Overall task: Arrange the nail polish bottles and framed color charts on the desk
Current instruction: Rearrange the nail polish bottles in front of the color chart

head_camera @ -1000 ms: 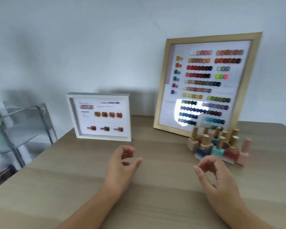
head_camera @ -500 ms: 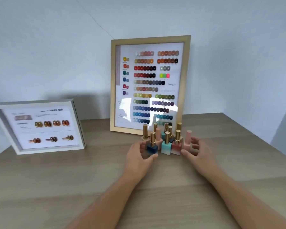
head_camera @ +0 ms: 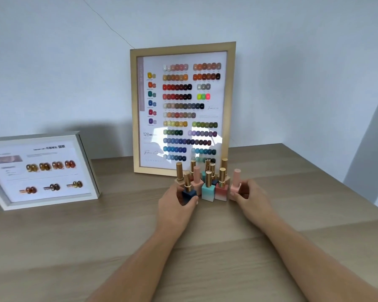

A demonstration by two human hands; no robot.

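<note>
Several nail polish bottles with gold or pink caps stand in a tight cluster on the wooden desk. My left hand grips the dark blue bottle at the cluster's front left. My right hand grips the pale pink bottle at the cluster's right end. Between them stand a teal-to-white bottle and a coral bottle. Right behind the cluster a tall gold-framed color chart leans on the wall. A smaller white-framed chart stands at the left.
The desk's right edge runs diagonally away from the wall corner. A broad stretch of bare wood lies in front of my forearms and between the two frames. The white frame is cut off by the left image border.
Both hands moved forward from the open desk to the bottle cluster and closed round its outer bottles. The view swung right, dropping a metal rack out of sight.
</note>
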